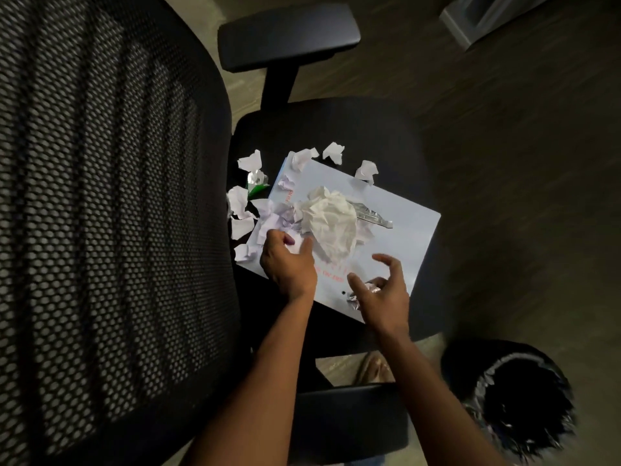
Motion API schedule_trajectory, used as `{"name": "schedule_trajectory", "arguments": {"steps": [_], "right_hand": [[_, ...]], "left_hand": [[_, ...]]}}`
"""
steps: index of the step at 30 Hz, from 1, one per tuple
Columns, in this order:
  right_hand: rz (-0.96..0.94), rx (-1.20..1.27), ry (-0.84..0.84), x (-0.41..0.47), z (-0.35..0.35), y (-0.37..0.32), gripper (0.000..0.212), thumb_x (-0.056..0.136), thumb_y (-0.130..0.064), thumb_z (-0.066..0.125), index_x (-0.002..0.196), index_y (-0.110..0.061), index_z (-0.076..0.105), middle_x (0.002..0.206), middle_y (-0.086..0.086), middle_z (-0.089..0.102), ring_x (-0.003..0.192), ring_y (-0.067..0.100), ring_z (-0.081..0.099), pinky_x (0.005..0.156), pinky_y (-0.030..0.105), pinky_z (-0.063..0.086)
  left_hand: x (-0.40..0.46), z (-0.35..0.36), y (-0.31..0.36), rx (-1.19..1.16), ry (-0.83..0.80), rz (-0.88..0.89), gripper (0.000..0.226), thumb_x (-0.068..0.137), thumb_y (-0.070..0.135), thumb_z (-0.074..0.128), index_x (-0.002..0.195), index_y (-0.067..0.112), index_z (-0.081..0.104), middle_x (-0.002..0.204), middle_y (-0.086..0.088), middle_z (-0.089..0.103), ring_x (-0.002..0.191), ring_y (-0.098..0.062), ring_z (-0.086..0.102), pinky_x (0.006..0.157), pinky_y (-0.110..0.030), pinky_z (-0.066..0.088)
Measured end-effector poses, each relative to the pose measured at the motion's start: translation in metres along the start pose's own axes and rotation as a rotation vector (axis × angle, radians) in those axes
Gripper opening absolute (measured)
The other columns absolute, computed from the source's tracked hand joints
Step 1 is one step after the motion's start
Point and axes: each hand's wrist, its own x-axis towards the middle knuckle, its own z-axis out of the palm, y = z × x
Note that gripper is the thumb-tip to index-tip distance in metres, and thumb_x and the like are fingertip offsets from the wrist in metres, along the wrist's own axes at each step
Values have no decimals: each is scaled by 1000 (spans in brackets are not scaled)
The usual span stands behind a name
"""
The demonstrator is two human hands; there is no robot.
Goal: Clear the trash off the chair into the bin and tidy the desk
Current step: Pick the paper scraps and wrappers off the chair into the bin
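Crumpled paper lies just beyond left hand.

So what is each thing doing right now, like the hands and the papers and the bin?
Left hand: pinches paper scraps on the white folder.
Right hand: fingers spread, over a foil wrapper.
Big paper ball: crumpled, resting on the folder.
White folder: flat on the chair seat.
Small paper bits: scattered on the seat.
Bin: open, on the floor beside the chair.
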Motion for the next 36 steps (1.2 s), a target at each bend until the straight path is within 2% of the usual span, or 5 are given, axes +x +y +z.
{"name": "schedule_trajectory", "arguments": {"steps": [6, 16, 26, 32, 36], "right_hand": [[-317, -300, -73, 36, 6, -29, 87, 89, -46, 79, 157, -44, 26, 81, -9, 73, 58, 8, 66, 60, 0, 42], [-375, -648, -152, 73, 39, -38, 61, 94, -43, 72, 146, -32, 43, 113, 12, 75, 94, 38, 71, 73, 42, 57], [-251, -26, -53, 44, 21, -27, 48, 67, -54, 93, 89, -26, 61, 79, -16, 69, 70, 0, 66, 55, 16, 50], [12, 464, -191, 15, 1, -30, 62, 64, -79, 79, 93, -25, 76, 91, 2, 79, 84, 23, 77, 67, 38, 64], [325, 777, -290, -4, -19, -23, 41, 81, -69, 73, 104, -37, 81, 110, 7, 80, 102, 28, 77, 81, 43, 66]], "left_hand": [[11, 9, -12, 199, -173, 78, 76, 82, 11, 83, 149, 18, 47, 133, -20, 63, 126, -36, 56, 105, -47, 45], [11, 11, -25, 214, -94, 38, 29, 82, 15, 83, 106, 5, 70, 109, -18, 71, 107, -37, 59, 89, -34, 39], [1, -8, -16, 15, -60, -120, 37, 75, 48, 87, 86, 17, 69, 86, 2, 69, 83, -21, 64, 71, -32, 52], [-14, -8, 0, -290, -133, -323, 38, 75, 45, 87, 69, 17, 62, 68, 4, 58, 66, -14, 55, 54, -18, 46], [-39, -5, 14, -479, -378, -605, 27, 76, 34, 87, 86, 11, 76, 94, -11, 76, 96, -33, 72, 90, -44, 60]]}}
